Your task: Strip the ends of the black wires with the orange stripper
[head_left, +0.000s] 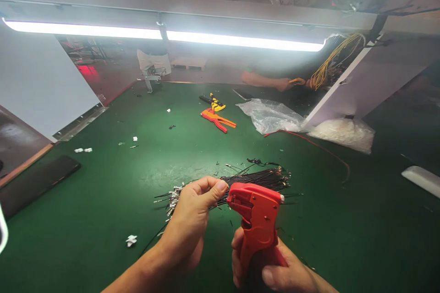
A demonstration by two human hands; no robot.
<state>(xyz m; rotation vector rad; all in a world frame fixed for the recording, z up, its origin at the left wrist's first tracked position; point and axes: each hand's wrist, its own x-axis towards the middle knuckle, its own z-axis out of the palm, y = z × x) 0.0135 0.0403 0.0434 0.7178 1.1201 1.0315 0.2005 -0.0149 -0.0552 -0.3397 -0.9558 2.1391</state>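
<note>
My right hand (288,270) is wrapped around the handles of a red wire stripper (263,215), which stands upright with its jaws facing left. Close to those jaws, the thumb and forefinger of my left hand (194,213) are pinched together on a black wire (151,240). The wire's tail trails out below the wrist to the lower left; its tip at the fingers is too small to make out. Behind both hands lies a bundle of black wires (256,179), with pale metal ends at the left and coppery ends at the right. My left hand partly covers this bundle.
Red-orange pliers (218,120) and a yellow-black hand tool (216,103) lie farther back on the green table (113,183). Plastic bags (271,116) rest at right, white connectors (131,240) at left. A dark case (41,183) sits at the left edge. Another person's arm (266,81) shows beyond.
</note>
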